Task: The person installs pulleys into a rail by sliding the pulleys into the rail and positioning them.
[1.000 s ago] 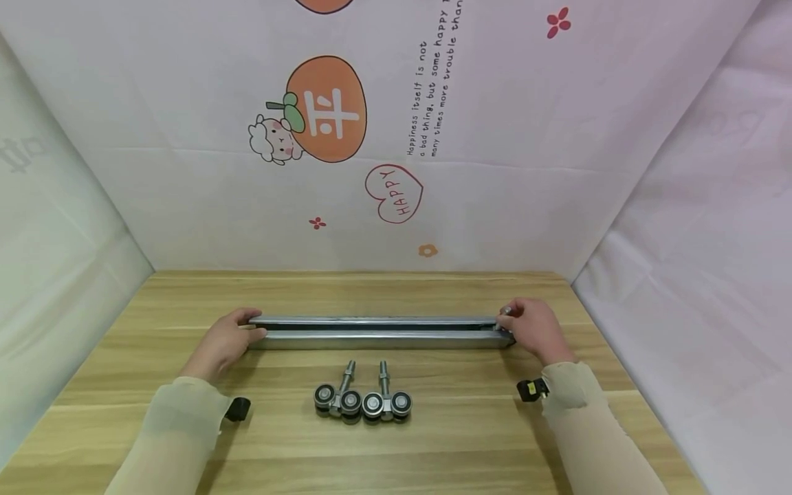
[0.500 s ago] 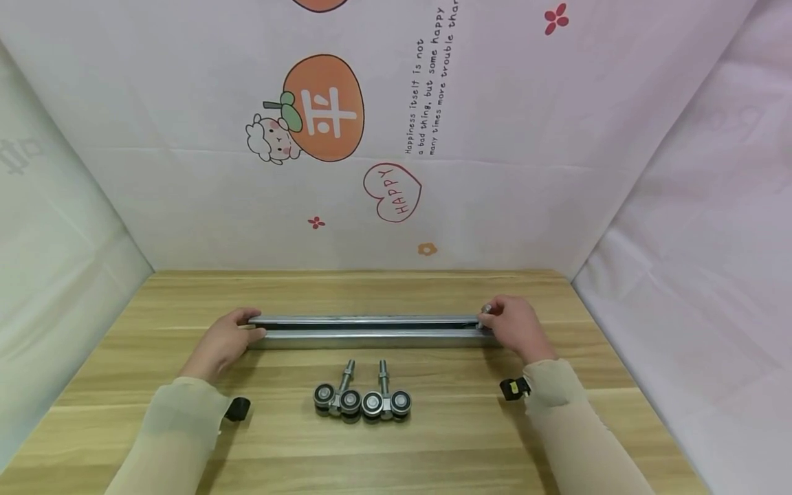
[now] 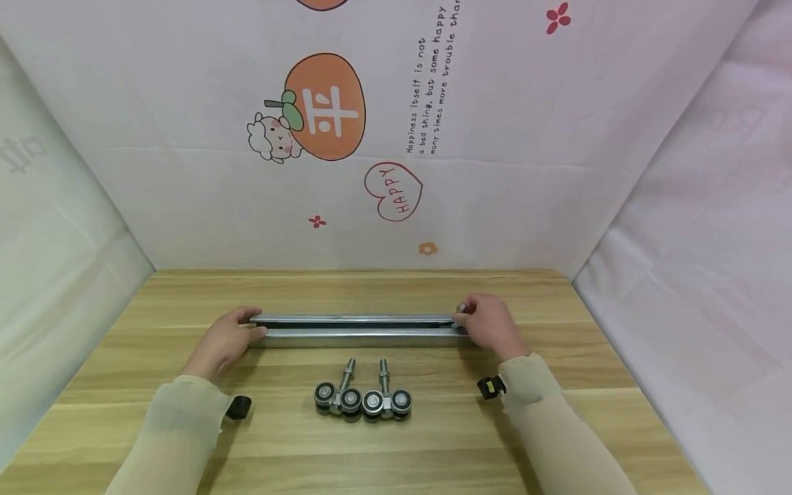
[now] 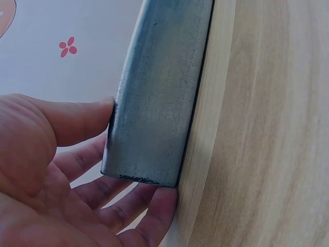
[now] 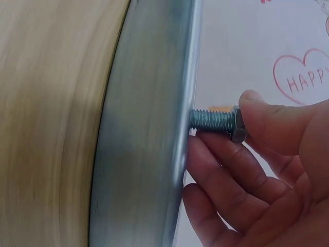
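1. The right hand [image 3: 491,324] shifts left over the past second, taking an upright threaded bolt [image 5: 212,121] from near the right end of a long metal rail [image 3: 359,340] to a spot closer to its middle. The left hand [image 3: 225,340] and the rail keep their places.

2. For the work in hand, the shift suggests that the bolt runs along the rail's slot [image 3: 353,326] without jamming. Its lower end is hidden, so what it joins inside cannot be told.

3. The right hand pinches the bolt near its head [image 5: 238,126], the other fingers folded close beside the rail. The left hand grips the rail's left end, apparently steadying it.

4. The rail lies on the wood-grain counter [image 3: 433,457], beyond two roller trolleys. Its long axis runs left to right across the person's front, slot facing up.

5. The bolt's long axis stands crosswise to the rail: head up, threaded shank down toward the slot, with a slight rightward lean in the head view.

6. Nearer the person sit the left trolley [image 3: 337,401] and right trolley [image 3: 387,404], side by side, untouched, their stems pointing away toward the rail. The left stem slants rightward; the right one is nearly straight.
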`<state>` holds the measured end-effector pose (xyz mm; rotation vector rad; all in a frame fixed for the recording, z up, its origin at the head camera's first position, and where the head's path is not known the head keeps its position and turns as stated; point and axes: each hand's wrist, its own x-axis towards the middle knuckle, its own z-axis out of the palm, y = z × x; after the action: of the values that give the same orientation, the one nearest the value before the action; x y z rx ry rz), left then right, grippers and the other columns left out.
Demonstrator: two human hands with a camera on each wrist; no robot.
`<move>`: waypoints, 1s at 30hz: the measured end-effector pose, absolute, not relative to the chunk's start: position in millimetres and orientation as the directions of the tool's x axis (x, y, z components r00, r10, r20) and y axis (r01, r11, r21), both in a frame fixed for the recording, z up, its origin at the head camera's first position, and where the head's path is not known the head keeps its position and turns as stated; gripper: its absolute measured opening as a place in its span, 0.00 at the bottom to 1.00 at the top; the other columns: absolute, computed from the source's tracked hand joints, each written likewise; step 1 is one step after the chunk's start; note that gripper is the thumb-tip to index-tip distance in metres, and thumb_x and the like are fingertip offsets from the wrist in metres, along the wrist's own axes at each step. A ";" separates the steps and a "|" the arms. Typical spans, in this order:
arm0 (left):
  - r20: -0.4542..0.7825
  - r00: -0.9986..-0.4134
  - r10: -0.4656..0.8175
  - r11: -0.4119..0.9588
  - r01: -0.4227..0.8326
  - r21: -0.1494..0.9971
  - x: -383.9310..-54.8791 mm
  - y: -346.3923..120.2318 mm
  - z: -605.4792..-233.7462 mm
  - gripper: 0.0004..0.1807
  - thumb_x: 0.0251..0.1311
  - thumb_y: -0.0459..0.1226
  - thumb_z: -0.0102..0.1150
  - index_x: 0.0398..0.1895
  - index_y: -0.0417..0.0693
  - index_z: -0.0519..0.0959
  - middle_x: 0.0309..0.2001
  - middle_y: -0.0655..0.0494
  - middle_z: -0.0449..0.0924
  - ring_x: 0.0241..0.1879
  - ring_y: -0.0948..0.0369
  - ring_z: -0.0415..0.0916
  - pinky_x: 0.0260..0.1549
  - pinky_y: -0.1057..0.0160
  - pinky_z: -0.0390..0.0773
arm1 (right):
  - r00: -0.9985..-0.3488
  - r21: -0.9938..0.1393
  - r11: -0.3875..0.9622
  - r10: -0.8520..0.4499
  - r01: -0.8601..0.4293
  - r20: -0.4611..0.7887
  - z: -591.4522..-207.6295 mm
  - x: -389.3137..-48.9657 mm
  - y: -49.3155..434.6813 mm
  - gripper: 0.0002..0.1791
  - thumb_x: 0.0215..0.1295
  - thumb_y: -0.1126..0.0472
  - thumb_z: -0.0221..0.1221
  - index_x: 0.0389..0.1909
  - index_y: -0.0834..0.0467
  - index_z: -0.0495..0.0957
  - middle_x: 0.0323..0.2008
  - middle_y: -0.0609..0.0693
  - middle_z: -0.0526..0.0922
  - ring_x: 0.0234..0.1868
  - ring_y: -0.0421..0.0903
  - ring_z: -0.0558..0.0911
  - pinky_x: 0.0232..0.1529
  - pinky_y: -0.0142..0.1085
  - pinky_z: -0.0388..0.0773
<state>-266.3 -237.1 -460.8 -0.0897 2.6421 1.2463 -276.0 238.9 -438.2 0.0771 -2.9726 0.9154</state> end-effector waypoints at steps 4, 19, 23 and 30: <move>-0.225 -0.974 0.033 0.635 -0.154 0.757 -265.4 -236.7 -459.1 0.33 0.71 0.43 0.57 0.74 0.40 0.62 0.72 0.31 0.55 0.69 0.34 0.52 0.63 0.33 0.55 | -0.998 -0.562 0.825 -0.035 -0.053 0.043 -437.2 -276.2 225.7 0.08 0.65 0.57 0.66 0.32 0.56 0.80 0.31 0.49 0.80 0.32 0.48 0.75 0.34 0.42 0.73; -0.228 -0.973 0.030 0.635 -0.158 0.756 -265.3 -235.0 -459.1 0.33 0.71 0.43 0.57 0.74 0.40 0.61 0.72 0.32 0.56 0.69 0.34 0.52 0.63 0.33 0.55 | -0.995 -0.593 0.799 -0.084 -0.102 0.058 -435.7 -275.6 171.2 0.07 0.65 0.58 0.67 0.30 0.55 0.80 0.29 0.47 0.79 0.30 0.47 0.75 0.33 0.41 0.74; -0.229 -0.973 0.028 0.628 -0.161 0.761 -264.3 -234.5 -458.4 0.33 0.70 0.43 0.58 0.74 0.40 0.62 0.72 0.32 0.56 0.69 0.34 0.52 0.63 0.33 0.55 | -0.994 -0.596 0.795 -0.097 -0.110 0.053 -435.2 -275.7 159.1 0.08 0.65 0.58 0.67 0.30 0.55 0.80 0.29 0.47 0.79 0.29 0.47 0.75 0.32 0.41 0.74; -0.226 -0.974 0.028 0.627 -0.159 0.762 -264.8 -235.0 -459.3 0.33 0.70 0.43 0.58 0.74 0.40 0.62 0.72 0.32 0.56 0.69 0.34 0.52 0.63 0.33 0.54 | -0.990 -0.564 0.814 -0.127 -0.138 0.058 -435.3 -277.4 140.1 0.08 0.65 0.57 0.67 0.29 0.54 0.79 0.28 0.46 0.78 0.29 0.46 0.75 0.32 0.40 0.73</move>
<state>-264.8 -235.0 -459.3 -0.1071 2.6333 1.2652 -277.4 140.1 -435.3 0.2174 -2.9757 0.9271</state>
